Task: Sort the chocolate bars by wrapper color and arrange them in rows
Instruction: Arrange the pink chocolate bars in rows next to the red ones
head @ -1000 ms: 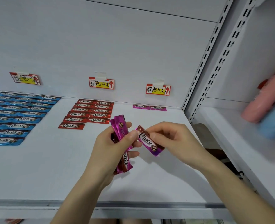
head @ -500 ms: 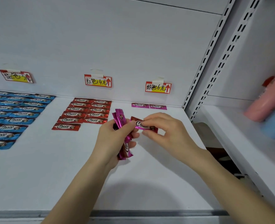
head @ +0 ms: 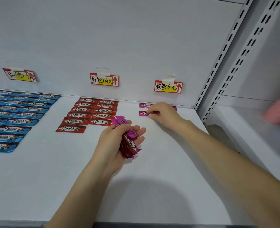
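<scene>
My left hand (head: 114, 142) grips a bundle of pink chocolate bars (head: 129, 142) above the white shelf (head: 152, 186). My right hand (head: 163, 113) pinches one pink bar (head: 143, 113) that lies flat on the shelf, just in front of a back-row pink bar (head: 145, 105). A second back-row pink bar (head: 175, 108) shows only an end past my right hand. Red bars (head: 93, 112) lie in two columns at the middle. Blue bars (head: 16, 116) fill rows at the left.
Three price tags hang on the back wall: a blue-section tag (head: 20, 75), a red-section tag (head: 104, 80) and a pink-section tag (head: 168, 87). Slotted uprights (head: 218, 60) bound the shelf on the right. Blurred pink and blue items (head: 278, 111) sit on the neighbouring shelf.
My right hand carried one pink bar from the bundle back to the pink section and set it flat on the shelf. My left hand stayed near the middle with the bundle.
</scene>
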The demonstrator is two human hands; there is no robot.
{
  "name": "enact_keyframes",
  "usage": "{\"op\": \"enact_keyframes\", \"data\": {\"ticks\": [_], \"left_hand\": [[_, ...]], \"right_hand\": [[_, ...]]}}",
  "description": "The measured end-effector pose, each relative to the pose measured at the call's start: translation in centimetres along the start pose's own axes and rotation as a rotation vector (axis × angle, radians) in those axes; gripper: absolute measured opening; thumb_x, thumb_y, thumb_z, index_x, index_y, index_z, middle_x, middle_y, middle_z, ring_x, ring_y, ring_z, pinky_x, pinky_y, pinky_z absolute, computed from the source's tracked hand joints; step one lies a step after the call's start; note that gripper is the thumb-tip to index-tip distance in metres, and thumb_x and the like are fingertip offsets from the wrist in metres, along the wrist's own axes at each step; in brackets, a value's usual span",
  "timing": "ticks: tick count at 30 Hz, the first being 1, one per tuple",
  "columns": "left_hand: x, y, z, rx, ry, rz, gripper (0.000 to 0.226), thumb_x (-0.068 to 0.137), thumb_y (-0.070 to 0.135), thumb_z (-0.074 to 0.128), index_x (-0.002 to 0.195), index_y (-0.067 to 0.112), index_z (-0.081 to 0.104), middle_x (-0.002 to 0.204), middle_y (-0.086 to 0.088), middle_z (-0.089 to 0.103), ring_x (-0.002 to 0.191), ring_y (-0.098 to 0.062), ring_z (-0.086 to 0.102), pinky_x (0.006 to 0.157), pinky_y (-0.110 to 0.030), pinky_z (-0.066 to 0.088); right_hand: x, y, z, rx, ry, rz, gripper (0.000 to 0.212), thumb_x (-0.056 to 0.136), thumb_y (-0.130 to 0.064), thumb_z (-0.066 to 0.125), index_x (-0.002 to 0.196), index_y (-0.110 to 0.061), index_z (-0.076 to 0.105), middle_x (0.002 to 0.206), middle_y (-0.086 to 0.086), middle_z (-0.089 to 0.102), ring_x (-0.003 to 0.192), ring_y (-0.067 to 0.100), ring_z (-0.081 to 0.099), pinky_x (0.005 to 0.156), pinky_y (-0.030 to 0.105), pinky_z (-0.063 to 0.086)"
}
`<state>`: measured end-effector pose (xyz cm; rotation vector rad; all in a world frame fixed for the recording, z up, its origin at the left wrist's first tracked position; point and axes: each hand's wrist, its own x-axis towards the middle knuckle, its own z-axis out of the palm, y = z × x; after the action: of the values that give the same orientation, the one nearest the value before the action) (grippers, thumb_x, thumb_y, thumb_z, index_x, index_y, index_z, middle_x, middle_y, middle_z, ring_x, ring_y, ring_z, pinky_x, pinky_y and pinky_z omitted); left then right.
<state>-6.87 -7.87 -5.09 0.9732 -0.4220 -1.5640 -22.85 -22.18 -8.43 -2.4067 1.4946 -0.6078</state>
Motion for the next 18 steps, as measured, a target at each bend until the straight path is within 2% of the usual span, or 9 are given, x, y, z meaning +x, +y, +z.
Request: {"op": "enact_keyframes", "data": {"ticks": [4,7,11,18], "left_hand": [[0.1,-0.09,-0.12,0.002,0.003,0.014,0.016,0.094,-0.001,0.047,0.107,0.0,0.055,0.082,-0.015,0.071,0.067,-0.023,0.072,0.057,-0.03,0.059],[-0.07,0.02,-0.15,-0.002,0.003,0.027,0.015,0.094,0.0,0.048,0.106,0.001,0.056,0.077,-0.013,0.073,0.07,-0.023,0.072,0.058,-0.031,0.059],[-0.43,0.18,-0.17,0.0,0.006,0.037,0.014,0.094,0.001,0.048,0.104,0.004,0.057,0.078,-0.013,0.073,0.072,-0.023,0.072,0.057,-0.03,0.059],[-0.59,0.57,0.09,-0.012,-0.003,0.021,0.013,0.093,0.0,0.049,0.102,0.003,0.057,0.092,-0.017,0.068,0.068,-0.023,0.072,0.054,-0.029,0.058]], "right_hand": [[-0.06,0.39,0.09,-0.036,-0.015,-0.046,0.016,0.088,-0.013,0.058,0.091,-0.006,0.071,0.092,0.006,0.069,0.087,0.02,0.055,0.075,0.033,0.044],[0.1,0.54,0.16,-0.089,-0.013,-0.066,0.019,0.087,-0.01,0.054,0.082,0.004,0.066,0.083,0.017,0.066,0.083,0.03,0.055,0.075,0.043,0.046],[0.71,0.39,0.18,-0.12,-0.012,-0.055,0.02,0.087,-0.006,0.052,0.087,0.01,0.063,0.088,0.025,0.062,0.088,0.033,0.051,0.08,0.048,0.044],[0.85,-0.08,0.09,-0.066,-0.004,-0.023,0.021,0.092,-0.011,0.052,0.095,0.001,0.069,0.096,0.016,0.064,0.093,0.025,0.052,0.083,0.043,0.043]]}}
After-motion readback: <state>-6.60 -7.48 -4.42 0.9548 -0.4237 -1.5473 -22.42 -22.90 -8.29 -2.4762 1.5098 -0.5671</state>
